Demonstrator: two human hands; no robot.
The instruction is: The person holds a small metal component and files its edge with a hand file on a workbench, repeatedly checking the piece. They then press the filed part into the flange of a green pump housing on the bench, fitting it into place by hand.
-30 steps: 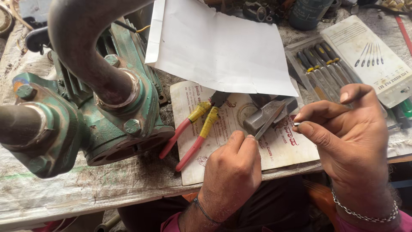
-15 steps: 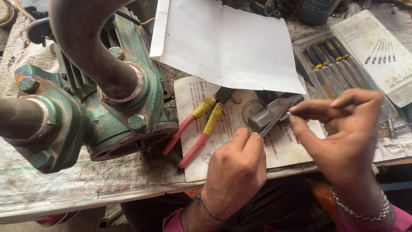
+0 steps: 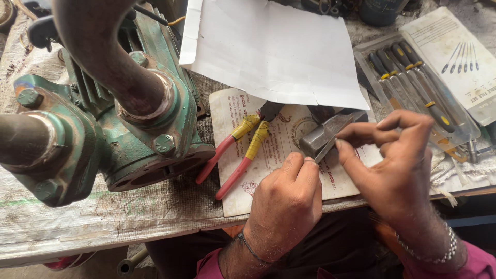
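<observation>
My left hand (image 3: 287,199) is curled into a fist on a printed paper sheet (image 3: 279,155), its fingers closed round the lower end of a thin metal strip (image 3: 325,151). My right hand (image 3: 395,170) pinches the upper part of that strip between thumb and forefinger. The strip lies against a grey metal hammer head (image 3: 323,134). Pliers with red handles and yellow tape (image 3: 240,150) rest on the printed sheet just left of my left hand.
A green cast-iron pump body with rusty pipes (image 3: 113,119) fills the left of the bench. A blank white sheet (image 3: 274,51) lies at the back. A plastic pack of small screwdrivers (image 3: 413,72) sits at the right, near the bench edge (image 3: 129,232).
My right hand has shifted a little left and closed its pinch on the strip near the hammer head. My left hand has stayed in place.
</observation>
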